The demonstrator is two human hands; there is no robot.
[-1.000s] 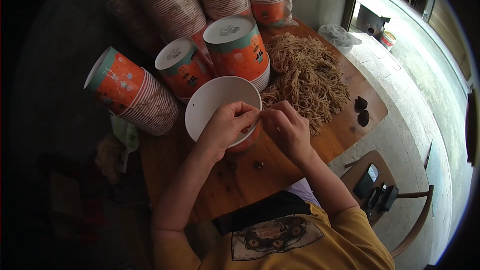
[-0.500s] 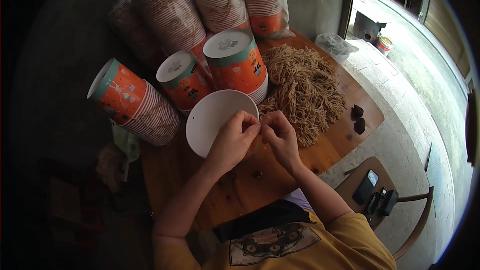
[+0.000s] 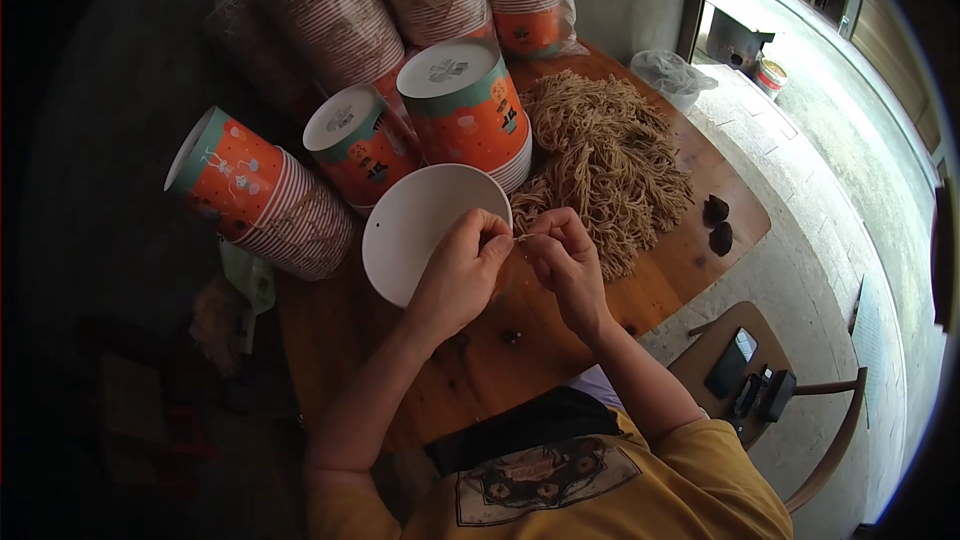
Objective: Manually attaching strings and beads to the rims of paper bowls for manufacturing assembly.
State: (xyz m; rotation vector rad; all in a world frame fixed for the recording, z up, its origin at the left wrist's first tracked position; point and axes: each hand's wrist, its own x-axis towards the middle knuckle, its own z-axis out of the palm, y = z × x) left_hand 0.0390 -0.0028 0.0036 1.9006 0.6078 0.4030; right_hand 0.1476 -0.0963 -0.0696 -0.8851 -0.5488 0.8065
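Note:
My left hand [image 3: 462,270] and my right hand [image 3: 568,258] meet over the right rim of a paper bucket [image 3: 400,240], each pinching a thin tan string [image 3: 522,237] that shows as a short bit between the fingertips. The bucket's mouth faces up toward me, its white inside bare, and a small dark hole sits in its left wall. Part of the rim is covered by my left hand. Just beyond my right hand lies a large heap of tan strings [image 3: 610,170].
Upturned orange and teal buckets [image 3: 465,125] stand behind, beside a leaning stack [image 3: 240,175] on the left. Bagged bucket stacks [image 3: 330,15] rise at the back. Two dark lumps [image 3: 718,224] lie on the wooden table [image 3: 690,275]. A chair [image 3: 700,350] at right holds a phone [image 3: 733,362].
My hands have drawn slightly apart, so a short bit of string shows between them. The whole table scene sits a little higher and further left in the picture.

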